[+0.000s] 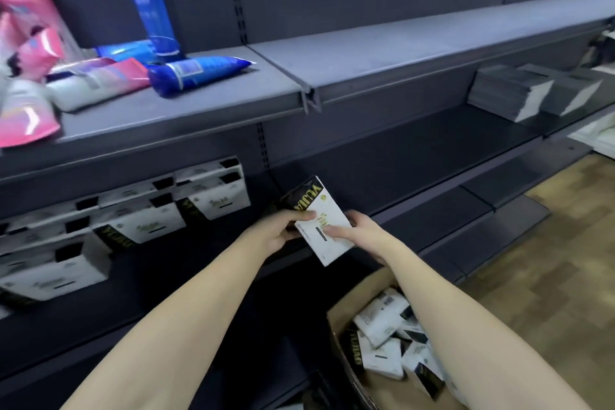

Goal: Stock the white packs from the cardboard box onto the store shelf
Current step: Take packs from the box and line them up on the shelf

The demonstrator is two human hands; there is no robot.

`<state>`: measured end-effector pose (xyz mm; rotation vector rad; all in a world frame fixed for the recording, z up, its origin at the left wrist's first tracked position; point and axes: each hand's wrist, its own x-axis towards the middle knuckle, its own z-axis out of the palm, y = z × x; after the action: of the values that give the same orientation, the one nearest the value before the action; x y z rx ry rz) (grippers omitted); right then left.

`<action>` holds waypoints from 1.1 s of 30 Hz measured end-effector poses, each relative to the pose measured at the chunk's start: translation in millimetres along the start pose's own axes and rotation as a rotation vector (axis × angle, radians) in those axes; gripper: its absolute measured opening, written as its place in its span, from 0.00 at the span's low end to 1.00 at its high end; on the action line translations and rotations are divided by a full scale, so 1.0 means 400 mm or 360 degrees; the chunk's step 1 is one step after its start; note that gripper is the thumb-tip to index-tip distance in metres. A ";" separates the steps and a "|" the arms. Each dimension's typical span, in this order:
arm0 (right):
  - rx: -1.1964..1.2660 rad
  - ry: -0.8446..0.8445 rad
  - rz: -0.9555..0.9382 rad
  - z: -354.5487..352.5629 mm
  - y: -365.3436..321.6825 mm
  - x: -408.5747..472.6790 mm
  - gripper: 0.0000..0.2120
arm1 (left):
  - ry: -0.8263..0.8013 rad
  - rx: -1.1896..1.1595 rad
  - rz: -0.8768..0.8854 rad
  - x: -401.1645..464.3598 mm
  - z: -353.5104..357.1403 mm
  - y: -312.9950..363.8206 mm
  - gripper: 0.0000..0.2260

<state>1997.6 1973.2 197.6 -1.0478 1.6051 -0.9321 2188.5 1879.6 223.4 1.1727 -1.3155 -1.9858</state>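
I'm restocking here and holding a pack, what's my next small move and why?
Probably carry the white pack, gripped by your left hand and right hand, leftward to the row of packs on the middle shelf; bare shelf lies beside it.

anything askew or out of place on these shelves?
Yes. On the upper shelf a blue tube and pink-and-white tubes lie toppled, while another blue tube stands. The stocked white packs sit in neat rows.

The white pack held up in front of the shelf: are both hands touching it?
Touching. The head view shows the left hand gripping the white pack at its left edge, and the right hand with fingers pressed on its front.
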 end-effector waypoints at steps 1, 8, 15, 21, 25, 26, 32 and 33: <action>0.0004 0.0010 -0.0017 0.025 -0.018 0.005 0.34 | 0.0028 0.0009 0.0024 -0.008 -0.027 0.004 0.19; -0.0223 0.0158 -0.0205 0.206 -0.146 0.054 0.30 | 0.0633 0.0574 0.0242 -0.091 -0.228 0.025 0.27; -0.0980 0.0173 -0.0369 0.422 -0.247 0.123 0.34 | 0.0936 0.1257 0.0207 -0.210 -0.493 0.000 0.07; -0.1255 -0.0008 -0.0491 0.592 -0.285 0.138 0.35 | 0.0875 0.1729 0.0012 -0.325 -0.661 -0.024 0.07; -0.1303 -0.0082 -0.0576 0.690 -0.297 0.149 0.37 | 0.0925 0.1888 -0.0057 -0.377 -0.725 -0.038 0.10; -0.1330 -0.0110 -0.0606 0.710 -0.298 0.153 0.36 | 0.0943 0.1915 -0.0067 -0.386 -0.737 -0.040 0.11; -0.1609 0.0104 -0.0780 0.800 -0.319 0.170 0.37 | 0.1011 0.2029 -0.0092 -0.413 -0.793 -0.044 0.11; -0.1666 0.0163 -0.0814 0.812 -0.325 0.170 0.37 | 0.1009 0.2043 -0.0094 -0.413 -0.801 -0.045 0.12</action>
<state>2326.1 1837.1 218.6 -2.2261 1.9845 -0.3950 2548.5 1855.7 217.2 2.0987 -2.1570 -0.4458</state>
